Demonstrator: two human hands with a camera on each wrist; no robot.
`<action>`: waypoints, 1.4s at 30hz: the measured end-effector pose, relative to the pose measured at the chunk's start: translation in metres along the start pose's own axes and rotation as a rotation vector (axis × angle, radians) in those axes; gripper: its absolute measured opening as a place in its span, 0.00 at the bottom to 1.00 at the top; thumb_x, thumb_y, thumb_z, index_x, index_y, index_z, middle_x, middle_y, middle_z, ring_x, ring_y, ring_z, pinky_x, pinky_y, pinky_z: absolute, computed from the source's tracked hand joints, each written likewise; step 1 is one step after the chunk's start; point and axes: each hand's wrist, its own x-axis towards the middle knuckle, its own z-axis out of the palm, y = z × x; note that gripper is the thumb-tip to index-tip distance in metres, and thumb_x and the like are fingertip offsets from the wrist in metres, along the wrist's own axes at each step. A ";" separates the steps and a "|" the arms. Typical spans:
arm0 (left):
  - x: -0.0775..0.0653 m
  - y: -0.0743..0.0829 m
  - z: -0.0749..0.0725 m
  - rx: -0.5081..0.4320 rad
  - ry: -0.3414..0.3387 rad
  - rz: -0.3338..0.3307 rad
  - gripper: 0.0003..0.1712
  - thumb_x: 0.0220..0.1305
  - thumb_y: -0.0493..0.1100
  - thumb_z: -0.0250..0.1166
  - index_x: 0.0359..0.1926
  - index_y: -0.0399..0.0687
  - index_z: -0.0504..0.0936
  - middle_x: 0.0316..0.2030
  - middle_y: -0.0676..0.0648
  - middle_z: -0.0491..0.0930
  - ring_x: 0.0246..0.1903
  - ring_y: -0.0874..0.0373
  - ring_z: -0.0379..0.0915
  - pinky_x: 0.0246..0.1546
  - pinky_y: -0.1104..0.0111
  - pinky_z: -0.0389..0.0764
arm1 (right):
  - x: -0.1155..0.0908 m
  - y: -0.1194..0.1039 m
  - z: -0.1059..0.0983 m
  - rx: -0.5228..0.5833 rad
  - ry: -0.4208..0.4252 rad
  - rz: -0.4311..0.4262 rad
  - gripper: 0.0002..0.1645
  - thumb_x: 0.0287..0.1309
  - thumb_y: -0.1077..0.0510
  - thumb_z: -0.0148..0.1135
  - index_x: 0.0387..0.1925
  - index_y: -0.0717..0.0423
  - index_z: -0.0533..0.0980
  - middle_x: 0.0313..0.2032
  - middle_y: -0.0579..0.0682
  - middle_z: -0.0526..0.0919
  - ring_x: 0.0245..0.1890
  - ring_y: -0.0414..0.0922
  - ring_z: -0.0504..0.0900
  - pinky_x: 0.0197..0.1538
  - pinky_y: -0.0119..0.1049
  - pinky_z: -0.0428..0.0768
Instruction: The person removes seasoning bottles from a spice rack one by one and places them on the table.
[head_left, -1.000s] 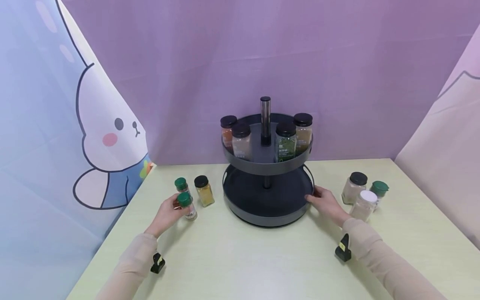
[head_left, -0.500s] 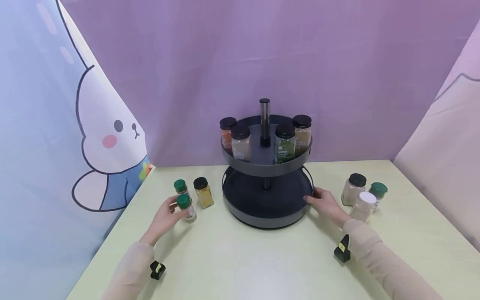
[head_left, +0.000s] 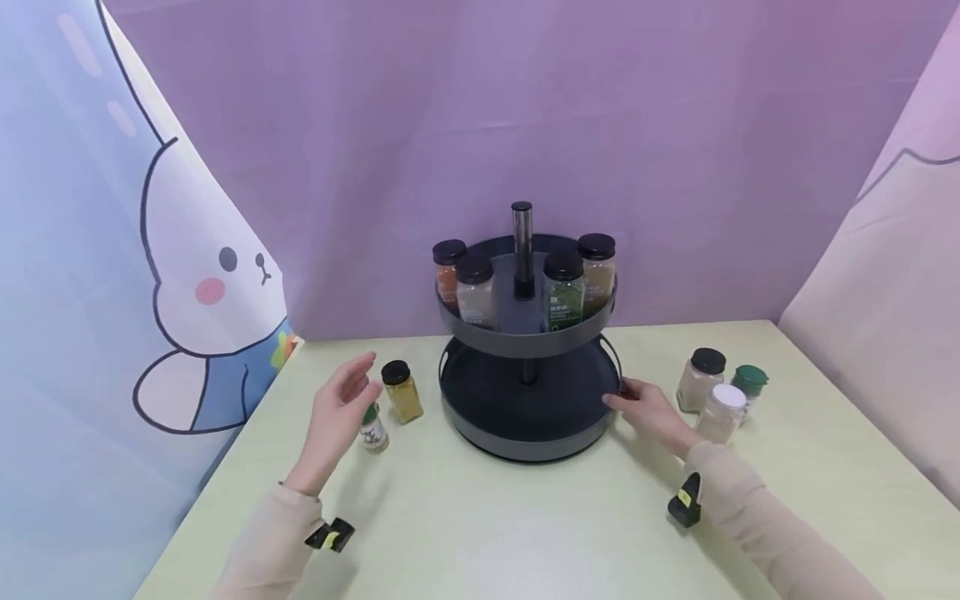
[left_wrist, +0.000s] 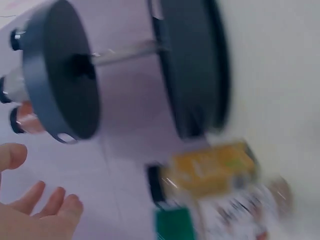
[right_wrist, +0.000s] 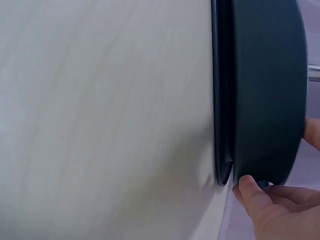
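Observation:
My left hand (head_left: 334, 425) is raised with its fingers spread and nothing between them. Just beyond it stands a small green-capped spice jar (head_left: 374, 437), partly covered by the hand; a second green-capped jar is hidden. Beside it is a yellow spice jar (head_left: 405, 402) with a black lid. At centre stands a dark two-tier turntable rack (head_left: 525, 451). My right hand (head_left: 651, 415) grips the lower tier's rim at its right side, and the right wrist view shows the fingers (right_wrist: 252, 192) at the rim's cut-out. Several black-lidded jars, including a green herb jar (head_left: 564, 300), stand on the upper tier.
To the right of my right hand stand a black-lidded jar (head_left: 701, 383), a white-lidded jar (head_left: 722, 415) and a green-capped jar (head_left: 750, 382). A purple curtain (head_left: 360, 167) hangs behind the pale table (head_left: 495, 533).
My left hand has let go of the front green-capped jar and risen above it with its fingers spread. My right hand stays on the lower tier's rim.

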 end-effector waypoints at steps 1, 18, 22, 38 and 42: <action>0.002 0.006 0.001 -0.020 -0.015 -0.015 0.29 0.65 0.48 0.55 0.66 0.48 0.62 0.65 0.47 0.63 0.64 0.52 0.58 0.65 0.61 0.62 | -0.001 -0.001 -0.001 0.003 -0.002 -0.005 0.42 0.62 0.49 0.52 0.66 0.73 0.50 0.64 0.71 0.58 0.62 0.62 0.62 0.61 0.51 0.68; 0.069 0.063 0.048 -0.149 -0.139 -0.039 0.36 0.65 0.54 0.53 0.70 0.54 0.51 0.69 0.50 0.54 0.68 0.57 0.50 0.68 0.59 0.55 | -0.031 -0.039 -0.024 -0.032 0.022 -0.114 0.45 0.62 0.51 0.54 0.67 0.73 0.45 0.66 0.72 0.51 0.65 0.65 0.54 0.65 0.54 0.60; 0.083 0.064 0.056 -0.176 -0.141 -0.057 0.38 0.65 0.53 0.54 0.70 0.49 0.50 0.69 0.47 0.55 0.68 0.55 0.50 0.68 0.59 0.54 | -0.035 -0.044 -0.023 -0.024 0.008 -0.136 0.45 0.61 0.51 0.54 0.67 0.72 0.45 0.65 0.71 0.52 0.65 0.64 0.55 0.64 0.53 0.63; 0.098 0.063 0.069 -0.265 -0.108 -0.061 0.35 0.64 0.46 0.55 0.70 0.48 0.53 0.68 0.47 0.56 0.68 0.57 0.50 0.68 0.64 0.53 | -0.043 -0.061 -0.025 -0.031 -0.019 -0.226 0.41 0.62 0.54 0.54 0.67 0.70 0.48 0.65 0.70 0.55 0.64 0.63 0.57 0.63 0.51 0.65; 0.098 0.063 0.071 -0.262 -0.108 -0.069 0.36 0.64 0.47 0.55 0.70 0.49 0.53 0.68 0.47 0.56 0.68 0.57 0.50 0.68 0.64 0.53 | -0.043 -0.078 -0.040 -0.025 -0.005 -0.229 0.43 0.62 0.51 0.54 0.68 0.68 0.47 0.66 0.68 0.54 0.65 0.63 0.58 0.63 0.52 0.64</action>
